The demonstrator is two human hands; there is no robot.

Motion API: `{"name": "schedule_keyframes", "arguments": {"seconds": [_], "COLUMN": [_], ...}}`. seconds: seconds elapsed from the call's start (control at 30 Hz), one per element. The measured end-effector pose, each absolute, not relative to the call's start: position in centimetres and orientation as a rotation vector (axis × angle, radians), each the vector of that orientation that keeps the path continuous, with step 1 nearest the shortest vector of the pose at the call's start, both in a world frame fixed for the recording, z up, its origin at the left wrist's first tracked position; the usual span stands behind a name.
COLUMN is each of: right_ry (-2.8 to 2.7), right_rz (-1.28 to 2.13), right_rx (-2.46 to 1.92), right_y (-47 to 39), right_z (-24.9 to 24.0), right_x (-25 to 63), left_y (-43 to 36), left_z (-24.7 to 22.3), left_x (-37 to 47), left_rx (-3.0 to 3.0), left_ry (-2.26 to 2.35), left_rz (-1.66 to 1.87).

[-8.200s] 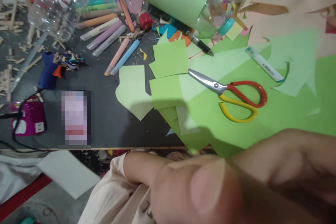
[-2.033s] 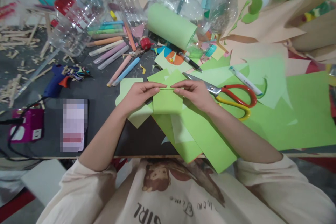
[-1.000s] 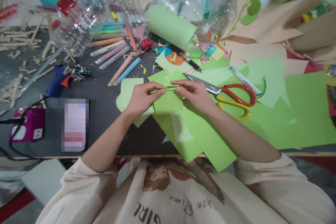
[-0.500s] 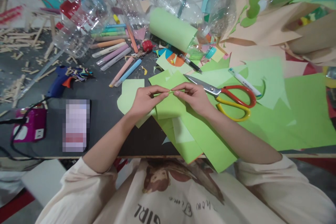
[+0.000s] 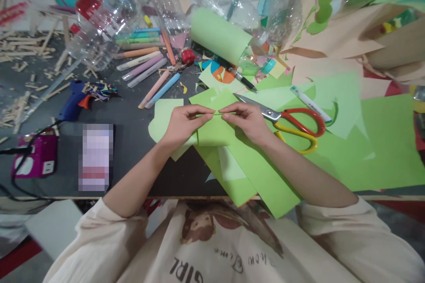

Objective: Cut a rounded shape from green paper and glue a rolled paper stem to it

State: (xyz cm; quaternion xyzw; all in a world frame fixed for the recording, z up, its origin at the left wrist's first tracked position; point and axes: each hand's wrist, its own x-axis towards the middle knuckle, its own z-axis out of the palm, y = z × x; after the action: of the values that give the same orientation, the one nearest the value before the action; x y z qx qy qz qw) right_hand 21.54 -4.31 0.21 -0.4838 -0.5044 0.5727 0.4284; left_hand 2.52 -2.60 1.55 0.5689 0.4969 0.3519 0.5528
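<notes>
Between my two hands is a piece of light green paper (image 5: 215, 131), its far edge pinched at the fingertips. My left hand (image 5: 187, 123) grips that edge from the left, thumb below and fingers above. From the right, my right hand (image 5: 245, 120) pinches the same edge, its fingertips almost meeting the left ones. Beneath lie more green sheets (image 5: 268, 179), overlapping. Scissors (image 5: 275, 115) with one red and one yellow handle rest beside my right hand. A pale green cutout (image 5: 162, 117) lies by my left hand.
Several markers (image 5: 144, 67) lie at the back left. A blue glue gun (image 5: 72, 99), a phone (image 5: 95, 157) and a magenta box (image 5: 36, 154) with a cable are on the left. Clear plastic bottles (image 5: 102, 31) and a green-wrapped bottle (image 5: 221, 35) stand behind. Brown paper (image 5: 335, 44) fills the back right.
Both hands stay at nearly the same place, still pinching the paper's edge. The fingertips have shifted slightly, and the whole view has moved a little.
</notes>
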Motion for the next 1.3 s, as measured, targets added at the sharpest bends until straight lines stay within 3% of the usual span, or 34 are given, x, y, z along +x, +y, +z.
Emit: {"name": "schedule_keyframes", "arguments": {"seconds": [1.3], "right_ry": [-1.317], "right_rz": [1.374], "right_rx": [-1.260], "right_y": [-4.60], "right_z": [0.29], "right_x": [21.58], "left_y": [-2.77], "left_z": [1.34], "left_x": [1.91], "left_rx": [1.675], "left_ry": [1.180], "left_rz": [0.756]}}
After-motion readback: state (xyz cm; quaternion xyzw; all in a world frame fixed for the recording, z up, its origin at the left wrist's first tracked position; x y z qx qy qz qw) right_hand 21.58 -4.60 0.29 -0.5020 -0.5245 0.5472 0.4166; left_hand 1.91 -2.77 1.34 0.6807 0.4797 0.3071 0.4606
